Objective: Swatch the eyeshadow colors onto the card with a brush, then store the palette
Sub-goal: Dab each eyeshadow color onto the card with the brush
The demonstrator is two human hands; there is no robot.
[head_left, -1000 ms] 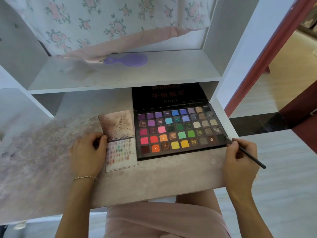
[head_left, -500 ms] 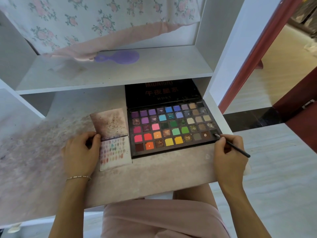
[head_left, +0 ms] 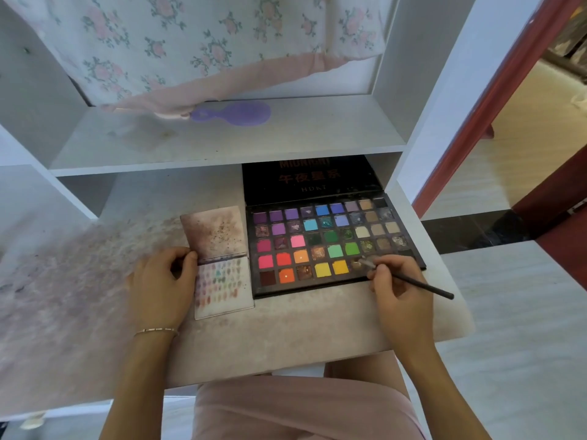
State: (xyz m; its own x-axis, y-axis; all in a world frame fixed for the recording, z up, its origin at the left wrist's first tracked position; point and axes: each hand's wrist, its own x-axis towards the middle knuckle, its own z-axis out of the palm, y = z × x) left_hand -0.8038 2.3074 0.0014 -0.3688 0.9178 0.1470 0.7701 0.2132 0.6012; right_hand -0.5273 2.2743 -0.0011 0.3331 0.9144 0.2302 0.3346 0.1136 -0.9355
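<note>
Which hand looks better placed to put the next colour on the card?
The right hand: it grips the brush, whose tip is at the palette. The left hand holds the card.

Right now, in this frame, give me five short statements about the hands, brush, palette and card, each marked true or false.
1. The right hand holds the brush with its tip at the palette's near row. True.
2. The palette is closed. False: its lid stands open, and the colour pans show.
3. The left hand rests at the card's left edge. True.
4. The card lies to the right of the palette. False: it lies to its left.
5. The card is still blank. False: rows of small colour swatches cover its near half.
</note>
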